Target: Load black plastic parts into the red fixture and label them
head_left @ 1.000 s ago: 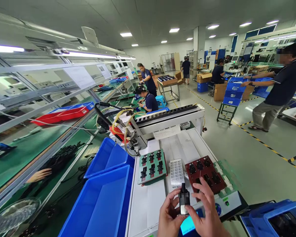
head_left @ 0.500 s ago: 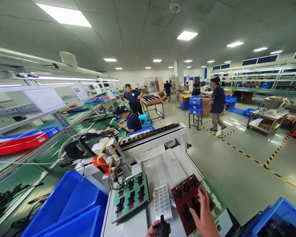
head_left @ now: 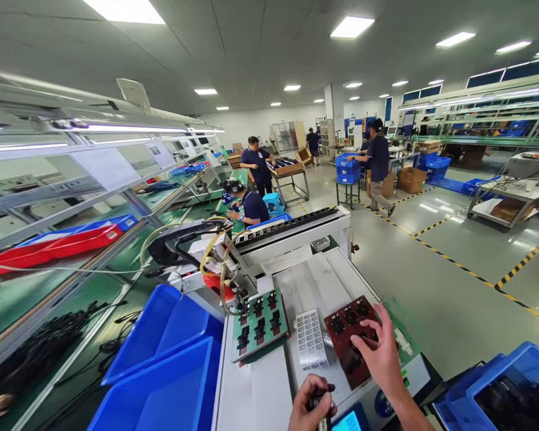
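Note:
My left hand [head_left: 312, 402] is curled around a small black part [head_left: 315, 396] at the bottom centre; most of the part is hidden by the fingers. My right hand [head_left: 382, 341] reaches over a brown-red fixture plate [head_left: 347, 366], thumb and fingers apart above its near slots. Black parts [head_left: 350, 315] sit in the plate's far row. To the left lies a green fixture plate [head_left: 251, 342] with several black parts, beneath the machine's head [head_left: 237, 293]. Between the plates is a sheet of silvery labels [head_left: 311, 339].
Blue bins [head_left: 161, 389] stand at the left, beside black cables on a green bench. Another blue bin [head_left: 512, 383] holds black parts at the lower right. A lit blue display [head_left: 348, 422] is below my hands. Several co-workers [head_left: 256, 206] are farther off.
My view has shifted, moving the machine rightward in it. My left hand has come farther into view with the black part. My right hand's thumb and fingers have drawn closer together over the brown-red plate.

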{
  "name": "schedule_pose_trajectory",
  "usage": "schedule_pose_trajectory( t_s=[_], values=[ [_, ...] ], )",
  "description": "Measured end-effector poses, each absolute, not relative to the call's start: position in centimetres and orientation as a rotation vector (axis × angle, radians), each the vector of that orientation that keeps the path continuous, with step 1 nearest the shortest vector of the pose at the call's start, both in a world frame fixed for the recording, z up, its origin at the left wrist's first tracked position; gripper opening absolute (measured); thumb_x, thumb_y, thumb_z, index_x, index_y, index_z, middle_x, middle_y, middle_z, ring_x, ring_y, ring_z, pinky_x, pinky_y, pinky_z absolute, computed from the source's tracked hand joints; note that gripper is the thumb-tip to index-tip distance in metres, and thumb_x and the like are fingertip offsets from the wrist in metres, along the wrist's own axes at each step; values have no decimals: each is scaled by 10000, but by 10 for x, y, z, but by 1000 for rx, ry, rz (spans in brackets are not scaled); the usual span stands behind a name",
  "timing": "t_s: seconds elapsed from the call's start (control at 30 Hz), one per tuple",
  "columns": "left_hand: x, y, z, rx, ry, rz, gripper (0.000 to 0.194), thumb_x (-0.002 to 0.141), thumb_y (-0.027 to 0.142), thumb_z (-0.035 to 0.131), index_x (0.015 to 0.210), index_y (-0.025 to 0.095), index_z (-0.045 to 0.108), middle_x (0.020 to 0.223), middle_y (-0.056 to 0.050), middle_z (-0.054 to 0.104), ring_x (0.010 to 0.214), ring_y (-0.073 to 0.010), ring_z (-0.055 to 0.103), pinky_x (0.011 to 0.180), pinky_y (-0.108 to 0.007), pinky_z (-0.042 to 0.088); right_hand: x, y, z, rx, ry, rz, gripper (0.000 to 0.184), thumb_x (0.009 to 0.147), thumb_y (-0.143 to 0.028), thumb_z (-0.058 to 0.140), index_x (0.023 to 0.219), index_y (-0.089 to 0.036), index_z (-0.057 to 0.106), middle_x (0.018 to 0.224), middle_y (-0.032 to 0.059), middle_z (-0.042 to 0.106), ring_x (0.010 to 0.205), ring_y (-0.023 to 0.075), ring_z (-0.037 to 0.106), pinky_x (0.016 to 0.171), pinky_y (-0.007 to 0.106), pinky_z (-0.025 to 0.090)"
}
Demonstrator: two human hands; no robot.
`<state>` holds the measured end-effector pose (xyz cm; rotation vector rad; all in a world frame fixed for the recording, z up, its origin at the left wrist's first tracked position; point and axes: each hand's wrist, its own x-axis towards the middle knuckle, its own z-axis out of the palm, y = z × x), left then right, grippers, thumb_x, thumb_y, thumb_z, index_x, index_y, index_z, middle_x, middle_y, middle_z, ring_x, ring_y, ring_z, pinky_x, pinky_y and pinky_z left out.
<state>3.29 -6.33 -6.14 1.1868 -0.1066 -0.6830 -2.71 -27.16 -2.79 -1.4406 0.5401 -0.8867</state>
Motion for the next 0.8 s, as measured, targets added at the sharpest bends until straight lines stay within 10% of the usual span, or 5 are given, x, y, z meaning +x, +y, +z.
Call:
schedule_pose_trajectory(
  t_s=[0.13, 0.37, 0.57, 0.8],
  values=[
    [31, -77, -57, 1138, -288, -820, 679, 659, 704, 936, 1071, 203, 734, 851, -46, 710, 631, -118, 596, 586, -256, 521, -23, -249, 13, -1267, 483, -736, 1012, 844, -471, 892, 1639, -390, 271, 1696, 149, 312, 1205, 271, 637, 823, 374, 698],
    [28, -67, -54, 971, -327, -840, 905, 563, 746, 955, 1311, 282, 747, 987, -95, 808, 568, -146, 689, 555, -247, 478, -34, -226, 7, -1371, 369, -599, 743, 1017, -516, 691, 1637, -376, 306, 1525, 133, 520, 1234, 260, 609, 973, 407, 603],
    [29, -53, -32, 1340, -297, -386, 769, 598, 530, 1000, 1278, 249, 774, 1265, -133, 797, 1198, -393, 737, 985, -458, 636, -51, -222, 22, -1217, 370, -430, 846, 977, -535, 746, 1645, -270, 298, 931, 10, 672, 787, 178, 574, 745, 328, 470],
    [37, -49, -13, 1524, -391, -317, 637, 670, 431, 954, 1255, 232, 803, 1341, -166, 776, 1280, -425, 703, 1112, -527, 591, -54, -220, 23, -1176, 301, -130, 1062, 893, -477, 835, 1660, -197, 157, 868, -12, 691, 801, 195, 595, 787, 358, 436]
  ],
)
